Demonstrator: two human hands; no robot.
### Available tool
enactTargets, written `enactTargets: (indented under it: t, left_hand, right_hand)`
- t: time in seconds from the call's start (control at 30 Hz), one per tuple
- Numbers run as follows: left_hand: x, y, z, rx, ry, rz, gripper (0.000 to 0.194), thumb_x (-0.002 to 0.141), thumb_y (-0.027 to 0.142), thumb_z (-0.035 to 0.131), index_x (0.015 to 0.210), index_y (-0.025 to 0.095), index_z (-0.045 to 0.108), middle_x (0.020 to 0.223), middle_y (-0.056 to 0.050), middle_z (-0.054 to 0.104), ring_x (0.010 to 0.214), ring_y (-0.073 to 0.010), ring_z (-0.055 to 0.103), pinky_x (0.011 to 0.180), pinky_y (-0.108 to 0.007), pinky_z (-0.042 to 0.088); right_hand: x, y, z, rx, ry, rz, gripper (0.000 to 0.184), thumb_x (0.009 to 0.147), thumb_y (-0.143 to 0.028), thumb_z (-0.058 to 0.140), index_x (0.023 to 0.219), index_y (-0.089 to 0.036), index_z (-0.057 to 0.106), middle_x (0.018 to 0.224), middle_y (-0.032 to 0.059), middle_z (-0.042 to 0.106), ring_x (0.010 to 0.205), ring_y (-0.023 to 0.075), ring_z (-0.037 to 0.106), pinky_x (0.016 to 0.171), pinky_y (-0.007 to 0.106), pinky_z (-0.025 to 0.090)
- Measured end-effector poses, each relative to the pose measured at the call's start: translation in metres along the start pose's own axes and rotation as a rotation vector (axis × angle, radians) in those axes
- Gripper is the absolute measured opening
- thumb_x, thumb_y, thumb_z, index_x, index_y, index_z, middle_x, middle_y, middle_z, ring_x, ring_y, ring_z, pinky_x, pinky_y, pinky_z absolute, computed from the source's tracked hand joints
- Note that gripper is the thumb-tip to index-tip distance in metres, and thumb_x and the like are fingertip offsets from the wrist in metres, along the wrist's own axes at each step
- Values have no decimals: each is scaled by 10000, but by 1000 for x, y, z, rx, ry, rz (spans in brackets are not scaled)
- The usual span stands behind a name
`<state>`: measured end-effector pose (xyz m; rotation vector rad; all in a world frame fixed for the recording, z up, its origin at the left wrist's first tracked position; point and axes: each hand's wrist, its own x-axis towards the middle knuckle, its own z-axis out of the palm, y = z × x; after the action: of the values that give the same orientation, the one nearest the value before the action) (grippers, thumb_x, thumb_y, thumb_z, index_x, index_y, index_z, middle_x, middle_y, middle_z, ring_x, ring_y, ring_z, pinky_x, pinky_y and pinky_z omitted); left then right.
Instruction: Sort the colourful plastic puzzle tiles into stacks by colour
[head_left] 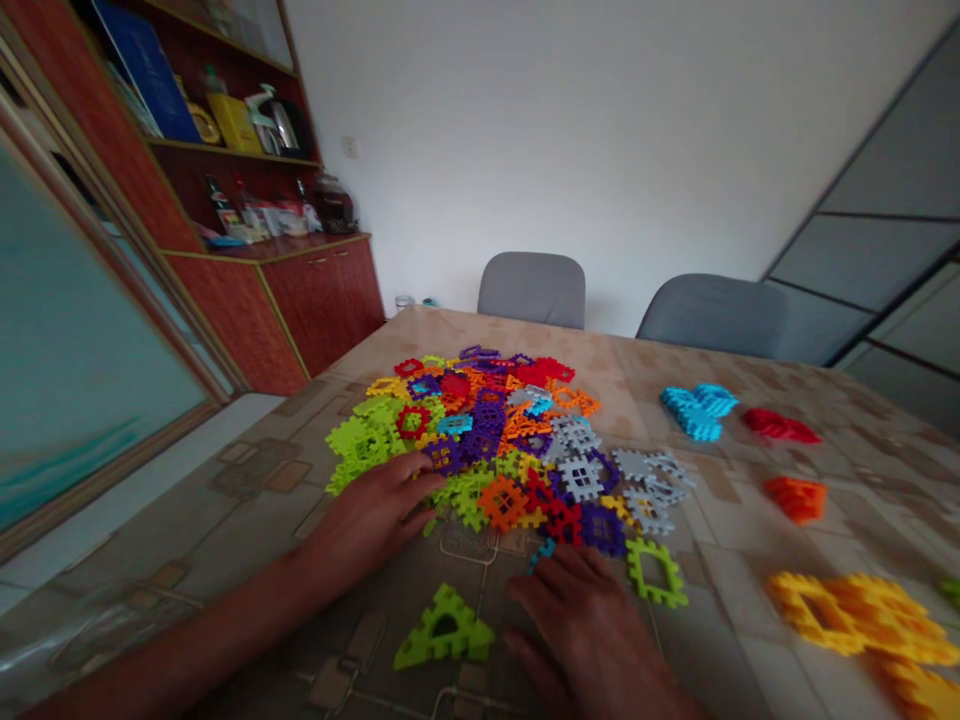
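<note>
My left hand (pixel 379 505) reaches to the near left edge of a heap of plastic interlocking building pieces (pixel 487 425). Its fingers are apart, with the fingertips beside a purple window piece (pixel 442 455) and lime green pieces (pixel 465 495). Nothing shows in its grasp. At the heap's front, my right hand (pixel 581 610) is low over the table, thumb spread from the fingers. A blue piece (pixel 541 553) pokes out beyond its fingers; whether they touch it is hidden. Between my hands lies a lime green triangular piece (pixel 446 630). Right of my right hand is a lime green square frame (pixel 656 572).
Separate piles lie to the right: light blue (pixel 699 410), red (pixel 782 425), orange (pixel 797 498) and yellow pieces (pixel 870 615). Two grey chairs (pixel 531 285) stand behind the patterned table (pixel 255 520). A reddish wooden cabinet (pixel 322 310) is at the back left.
</note>
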<state>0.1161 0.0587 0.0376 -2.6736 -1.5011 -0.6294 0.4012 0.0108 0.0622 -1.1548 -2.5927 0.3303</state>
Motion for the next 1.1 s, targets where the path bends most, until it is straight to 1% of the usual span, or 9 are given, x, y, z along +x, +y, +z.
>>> enactTargets:
  t: [0.1, 0.2, 0.37, 0.47, 0.57, 0.73, 0.83, 1.03, 1.1]
  left_hand:
    - [8, -1, 3, -14, 24, 14, 153, 958, 165, 551, 1024, 210, 683, 1078, -79, 664, 969, -253, 656, 856, -365, 550]
    - [1, 9, -2, -69, 78, 29, 174, 1010, 196, 504, 1030, 214, 676, 1061, -69, 678, 975, -226, 654, 874, -339, 526]
    - [-12, 36, -18, -495, 118, -83, 113, 982, 204, 579, 994, 252, 681, 874, 25, 703, 751, -131, 649, 680, -204, 487]
    - [-12, 49, -23, -660, 60, -124, 174, 983, 210, 564, 1045, 288, 707, 924, 49, 738, 808, -123, 683, 732, -185, 495]
    - [-13, 56, -23, -739, 21, -155, 220, 986, 223, 565, 1104, 326, 720, 1022, 56, 754, 921, -131, 699, 825, -185, 496]
    - [-16, 61, -21, -871, -12, -283, 154, 959, 279, 599, 1059, 283, 717, 877, 51, 736, 782, -127, 686, 693, -170, 500]
    - [-18, 62, -21, -845, -65, -263, 141, 961, 278, 586, 983, 276, 725, 870, 53, 738, 790, -126, 686, 709, -177, 493]
    - [-27, 60, -19, -671, -41, -217, 166, 945, 253, 577, 1005, 297, 725, 899, 44, 735, 794, -127, 691, 705, -186, 497]
    - [-33, 56, -19, -617, -26, -227, 185, 952, 277, 573, 1059, 308, 720, 1001, 27, 747, 884, -149, 709, 763, -199, 530]
  right_hand:
    - [0, 3, -5, 38, 7, 12, 79, 828, -172, 719, 874, -224, 682, 877, 20, 726, 833, 230, 655, 805, 371, 470]
    - [3, 3, -11, 76, 23, 25, 126, 862, -139, 677, 956, -223, 685, 929, 29, 729, 898, 247, 661, 814, 388, 485]
    - [10, -3, -13, 156, 127, -48, 364, 852, -72, 671, 1188, -204, 629, 1090, 60, 726, 988, 259, 663, 843, 402, 523]
    - [13, -7, -10, 160, 194, -107, 455, 849, -59, 688, 1272, -189, 585, 1108, 70, 725, 963, 251, 672, 821, 382, 542]
    - [14, -9, -7, 144, 245, -148, 389, 854, -85, 725, 1211, -194, 612, 1035, 55, 736, 898, 236, 678, 775, 344, 539]
    - [13, -10, 0, 152, 268, -205, 333, 831, -80, 746, 1125, -192, 635, 905, 30, 739, 805, 218, 670, 699, 302, 506]
    - [11, -12, 6, 160, 246, -208, 365, 822, -66, 737, 1151, -183, 633, 915, 37, 738, 812, 217, 669, 700, 299, 501]
    - [7, -16, 18, 170, 182, -173, 295, 796, -93, 724, 1067, -193, 659, 903, 33, 732, 841, 229, 670, 730, 321, 508]
    - [7, -17, 21, 160, 158, -160, 284, 777, -109, 739, 1039, -191, 664, 896, 34, 726, 838, 234, 665, 728, 331, 508]
